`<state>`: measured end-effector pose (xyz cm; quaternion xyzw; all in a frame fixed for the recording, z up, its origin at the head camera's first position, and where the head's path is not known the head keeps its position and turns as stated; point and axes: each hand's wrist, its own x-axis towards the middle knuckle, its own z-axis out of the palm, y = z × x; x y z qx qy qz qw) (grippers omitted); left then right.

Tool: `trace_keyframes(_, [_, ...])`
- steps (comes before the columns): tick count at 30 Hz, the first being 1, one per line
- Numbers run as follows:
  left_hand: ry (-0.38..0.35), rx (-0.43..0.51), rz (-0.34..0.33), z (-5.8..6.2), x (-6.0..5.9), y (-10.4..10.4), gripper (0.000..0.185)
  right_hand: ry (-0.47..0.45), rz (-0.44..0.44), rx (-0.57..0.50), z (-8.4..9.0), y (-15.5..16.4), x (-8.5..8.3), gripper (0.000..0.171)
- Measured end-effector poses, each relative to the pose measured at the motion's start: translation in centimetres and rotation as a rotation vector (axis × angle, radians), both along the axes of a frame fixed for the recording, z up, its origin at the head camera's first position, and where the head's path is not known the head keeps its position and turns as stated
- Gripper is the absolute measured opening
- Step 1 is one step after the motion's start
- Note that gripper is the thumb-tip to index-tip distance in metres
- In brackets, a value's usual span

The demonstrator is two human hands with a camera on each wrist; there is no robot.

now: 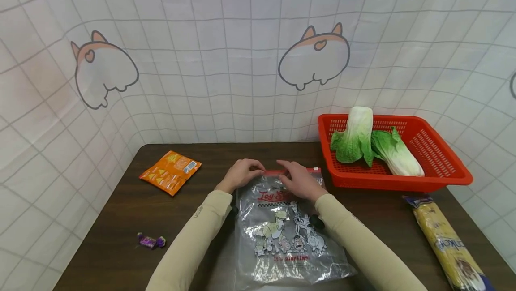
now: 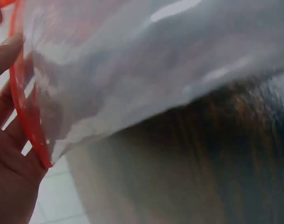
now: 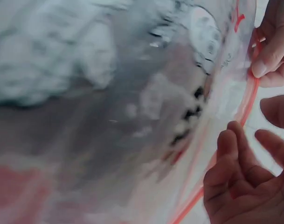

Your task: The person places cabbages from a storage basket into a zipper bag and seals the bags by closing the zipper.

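A clear zip bag (image 1: pixel 250 206) printed with cartoon figures lies on the dark wooden table, its red zip strip (image 1: pixel 274 173) at the far edge. Thumb and fingers of my left hand (image 1: pixel 241 173) pinch that strip near its left part; the left wrist view shows the strip (image 2: pixel 27 112) bowed beside the palm. My right hand (image 1: pixel 301 181) is over the bag's upper right. In the right wrist view, the right hand (image 3: pixel 253 182) has its thumb apart from loosely bent fingers, whose tips are close to the strip; contact is unclear.
A red plastic basket (image 1: pixel 403 182) with two Chinese cabbages (image 1: pixel 354 136) stands at the back right. Below it lies a long yellow packet (image 1: pixel 443 237). An orange packet (image 1: pixel 171 172) and a purple wrapped candy (image 1: pixel 151 241) are on the left. A white grid-patterned curtain (image 1: pixel 225 58) hangs behind.
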<state>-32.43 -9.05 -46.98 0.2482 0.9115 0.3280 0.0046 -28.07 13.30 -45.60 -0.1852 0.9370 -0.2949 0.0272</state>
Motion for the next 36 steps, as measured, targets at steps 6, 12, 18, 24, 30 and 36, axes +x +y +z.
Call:
trace_keyframes(6, [0.001, -0.068, -0.071, 2.5, 1.2, 0.1, 0.01, -0.035, -0.055, 0.011, 1.4, 0.2, 0.4, 0.027])
trace_keyframes(12, [-0.321, 0.007, -0.276, 6.0, 2.2, -0.8, 0.027, -0.031, 0.011, -0.008, 2.7, 0.2, 1.5, 0.021])
trace_keyframes(18, [-0.836, 0.261, -0.406, 7.4, 3.2, -1.5, 0.039, -0.007, 0.128, -0.076, 3.2, 0.2, 2.4, 0.022])
trace_keyframes(24, [-0.786, 0.246, -0.438, 7.2, 4.0, -1.1, 0.036, 0.02, 0.163, -0.122, 4.0, 0.0, 2.9, 0.021])
trace_keyframes(30, [-0.575, 0.166, -0.213, 7.6, 4.4, -0.9, 0.02, 0.059, 0.123, -0.17, 5.3, 0.4, 3.0, 0.01])
trace_keyframes(36, [-0.228, 0.174, 0.099, 9.9, 4.7, -1.3, 0.02, 0.148, 0.121, -0.153, 8.2, 1.1, 2.7, 0.007])
